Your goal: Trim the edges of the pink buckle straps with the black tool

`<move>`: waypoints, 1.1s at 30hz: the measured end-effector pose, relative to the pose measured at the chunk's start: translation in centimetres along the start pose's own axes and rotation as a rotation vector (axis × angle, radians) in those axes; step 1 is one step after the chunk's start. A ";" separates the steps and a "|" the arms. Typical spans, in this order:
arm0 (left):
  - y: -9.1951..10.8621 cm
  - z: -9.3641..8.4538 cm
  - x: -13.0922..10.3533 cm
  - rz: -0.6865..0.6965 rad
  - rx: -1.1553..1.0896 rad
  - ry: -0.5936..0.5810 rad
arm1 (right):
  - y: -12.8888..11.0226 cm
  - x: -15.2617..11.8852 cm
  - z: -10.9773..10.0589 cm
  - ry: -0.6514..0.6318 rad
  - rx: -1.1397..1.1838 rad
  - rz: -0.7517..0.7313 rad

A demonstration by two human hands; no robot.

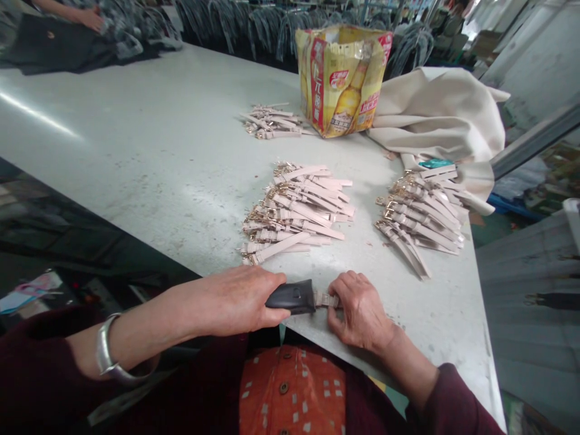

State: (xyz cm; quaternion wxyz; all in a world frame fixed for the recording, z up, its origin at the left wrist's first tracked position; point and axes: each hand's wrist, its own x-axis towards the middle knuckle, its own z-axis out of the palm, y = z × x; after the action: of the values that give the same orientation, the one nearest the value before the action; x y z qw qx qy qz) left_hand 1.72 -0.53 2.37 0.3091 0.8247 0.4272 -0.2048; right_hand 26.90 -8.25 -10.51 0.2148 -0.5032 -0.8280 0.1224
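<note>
My left hand (254, 299) is closed around a black, flat-sided piece with a smooth, leather-like surface (296, 297). A short beige strap (324, 299) sticks out from the black piece's right end. My right hand (360, 308) pinches the strap's other end, so most of it is hidden by the fingers. Both hands are at the table's near edge. Just beyond them lies a pile of beige buckle straps (308, 208), gold-coloured buckles toward the left. To the right is a second pile of buckle straps (419, 211).
A smaller heap of straps (274, 121) lies farther back beside a yellow printed carton (344, 84). Beige sheet material (439, 115) is bunched at the back right of the white table (149, 145). At the far left, another person's hand (90, 19) is over black material (58, 45).
</note>
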 end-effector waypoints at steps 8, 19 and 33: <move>0.6 -0.1 -0.1 0.037 -0.034 0.000 | -0.1 -0.6 -0.2 0.081 0.368 0.041; 0.3 0.5 0.0 0.063 -0.070 0.032 | 0.1 0.0 -0.2 0.005 0.452 0.023; 0.3 0.0 -0.1 0.050 0.005 0.023 | -0.4 0.6 1.9 0.097 0.499 0.314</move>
State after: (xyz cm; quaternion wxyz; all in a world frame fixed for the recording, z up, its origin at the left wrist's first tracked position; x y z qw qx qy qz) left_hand 1.90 -0.66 2.53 0.3069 0.8381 0.4096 -0.1888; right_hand 25.44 -7.89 -11.83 0.3499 -0.5619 -0.6732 0.3297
